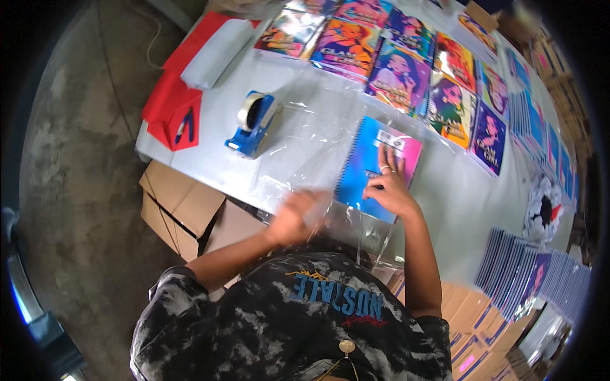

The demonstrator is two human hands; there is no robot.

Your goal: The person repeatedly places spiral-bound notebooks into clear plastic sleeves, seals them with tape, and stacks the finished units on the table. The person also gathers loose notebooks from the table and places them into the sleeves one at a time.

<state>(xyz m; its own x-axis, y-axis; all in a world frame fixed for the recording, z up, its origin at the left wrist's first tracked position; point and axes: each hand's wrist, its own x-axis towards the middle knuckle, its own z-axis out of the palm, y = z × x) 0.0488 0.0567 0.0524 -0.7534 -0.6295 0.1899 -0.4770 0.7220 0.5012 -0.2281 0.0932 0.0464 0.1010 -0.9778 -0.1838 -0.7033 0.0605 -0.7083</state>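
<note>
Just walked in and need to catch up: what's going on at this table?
A person stands at a white table. Their right hand presses on a blue and pink spiral notebook, and the blurred left hand is at a clear plastic sleeve. A blue tape dispenser sits nearby, with rows of colourful notebooks beyond.

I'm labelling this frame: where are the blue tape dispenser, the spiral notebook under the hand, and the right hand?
blue tape dispenser (pixel 253 124), head view, its body.
spiral notebook (pixel 363 162), head view, blue cover.
right hand (pixel 389 189), head view, back of hand.

Blue tape dispenser (pixel 253 124) – cardboard boxes (pixel 184 213) (underneath the table).
</note>
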